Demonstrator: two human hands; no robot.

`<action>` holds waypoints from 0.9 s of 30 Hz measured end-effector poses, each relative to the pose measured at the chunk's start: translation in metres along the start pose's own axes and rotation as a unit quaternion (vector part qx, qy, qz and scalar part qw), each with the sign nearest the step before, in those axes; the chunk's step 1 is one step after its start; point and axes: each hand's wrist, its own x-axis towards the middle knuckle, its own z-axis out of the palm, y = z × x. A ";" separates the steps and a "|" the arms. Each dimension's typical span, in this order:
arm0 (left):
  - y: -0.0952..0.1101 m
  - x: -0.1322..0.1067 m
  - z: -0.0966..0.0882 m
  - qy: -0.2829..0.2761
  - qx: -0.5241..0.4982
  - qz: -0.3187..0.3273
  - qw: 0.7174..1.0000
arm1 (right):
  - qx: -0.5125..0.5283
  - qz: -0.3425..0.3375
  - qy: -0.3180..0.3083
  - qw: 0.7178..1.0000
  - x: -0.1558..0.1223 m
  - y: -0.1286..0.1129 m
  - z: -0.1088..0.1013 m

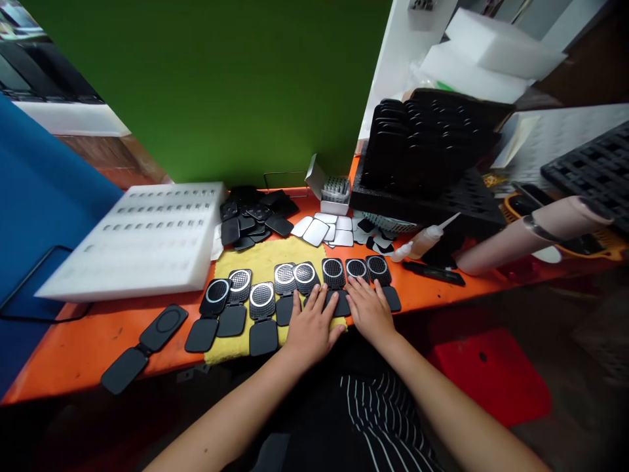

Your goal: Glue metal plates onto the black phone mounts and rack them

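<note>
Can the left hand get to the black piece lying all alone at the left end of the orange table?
Probably yes. The left hand rests flat on the yellow cloth, and the lone black piece lies on the near table edge with nothing covering it.

Orange worktop [73, 347], yellow cloth [255, 259] in the middle. Black pads [263, 318] with silver-ringed mesh discs in a near row. White foam tray [147, 236] left, black trays [422, 141] far right. Green wall [221, 85] behind. Black-and-white striped apron [383, 413] near.
</note>
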 end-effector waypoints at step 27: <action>-0.071 -0.025 -0.011 -0.032 0.030 -0.086 0.995 | 0.014 -0.152 -0.059 0.987 0.052 -0.071 0.026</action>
